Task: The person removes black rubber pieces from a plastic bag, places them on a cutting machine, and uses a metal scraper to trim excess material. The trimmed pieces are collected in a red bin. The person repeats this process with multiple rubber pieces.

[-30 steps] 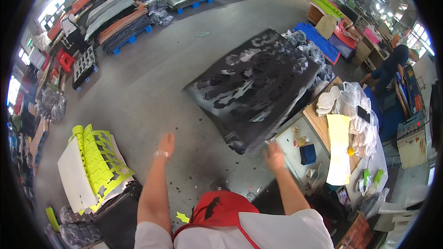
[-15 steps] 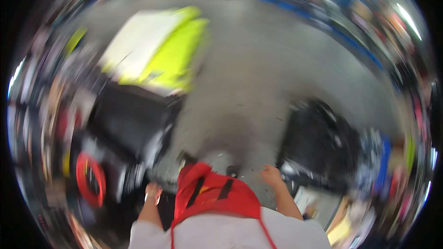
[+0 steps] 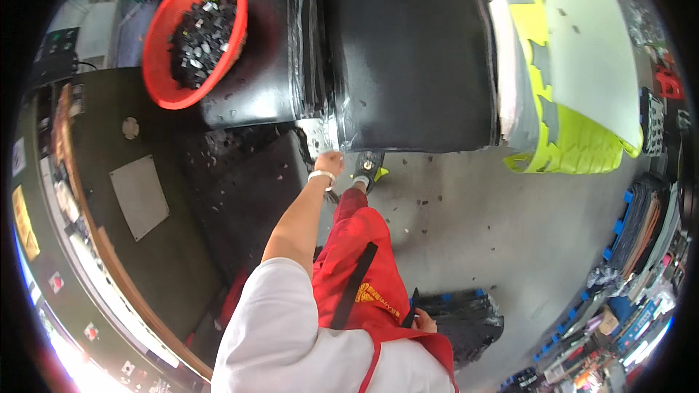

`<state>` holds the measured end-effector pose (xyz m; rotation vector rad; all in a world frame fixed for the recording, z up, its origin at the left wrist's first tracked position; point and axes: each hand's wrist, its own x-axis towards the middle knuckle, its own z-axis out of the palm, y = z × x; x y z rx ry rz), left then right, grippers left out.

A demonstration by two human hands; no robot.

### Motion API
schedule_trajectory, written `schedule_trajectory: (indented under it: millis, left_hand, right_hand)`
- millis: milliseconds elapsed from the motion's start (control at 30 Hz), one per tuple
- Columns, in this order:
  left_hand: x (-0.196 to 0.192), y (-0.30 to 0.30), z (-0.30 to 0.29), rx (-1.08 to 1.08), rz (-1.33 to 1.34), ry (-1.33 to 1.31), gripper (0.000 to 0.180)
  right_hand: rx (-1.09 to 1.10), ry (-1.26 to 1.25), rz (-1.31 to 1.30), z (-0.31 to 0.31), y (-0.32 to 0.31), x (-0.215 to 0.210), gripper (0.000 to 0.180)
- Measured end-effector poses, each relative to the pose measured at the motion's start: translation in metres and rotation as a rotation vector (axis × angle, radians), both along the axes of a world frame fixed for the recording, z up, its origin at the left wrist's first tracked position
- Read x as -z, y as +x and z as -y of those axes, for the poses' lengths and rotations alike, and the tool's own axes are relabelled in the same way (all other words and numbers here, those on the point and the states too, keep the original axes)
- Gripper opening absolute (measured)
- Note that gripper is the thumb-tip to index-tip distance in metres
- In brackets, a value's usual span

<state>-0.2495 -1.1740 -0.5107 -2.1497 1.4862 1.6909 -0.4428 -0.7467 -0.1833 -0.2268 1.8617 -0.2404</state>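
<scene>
At the near edge of a stack of large black foam sheets [image 3: 408, 51], the left hand [image 3: 329, 162] reached out.
Its fingers [image 3: 325, 156] were curled together on the stack's plastic-wrapped corner; the right hand [image 3: 424, 322] lay at the red apron [image 3: 357, 276], fingers' state unclear. A red round basket of black scraps [image 3: 191, 36] sat left; bare grey floor [image 3: 466, 225] lay open rightward.

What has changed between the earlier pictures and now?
The person turned from the open floor to the black sheet stack. The left hand, raised and empty before, now reaches its lower edge. The right hand dropped beside the red apron. The apron stayed on.
</scene>
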Motion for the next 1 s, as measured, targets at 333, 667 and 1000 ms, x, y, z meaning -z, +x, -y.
schedule_trajectory:
  millis: [333, 667, 1000]
  left_hand:
    - [0.063, -0.085, 0.019, 0.177, 0.360, -0.073, 0.063]
    - [-0.080, -0.128, 0.079, 0.512, 0.016, -0.023, 0.071]
    - [-0.449, -0.189, 0.029, 0.246, -0.506, -0.186, 0.060]
  right_hand:
    - [0.281, 0.200, -0.072, 0.119, -0.051, -0.045, 0.027]
    - [0.208, 0.097, -0.057, 0.110, -0.058, -0.025, 0.026]
    - [0.481, -0.385, 0.041, 0.098, -0.122, -0.005, 0.029]
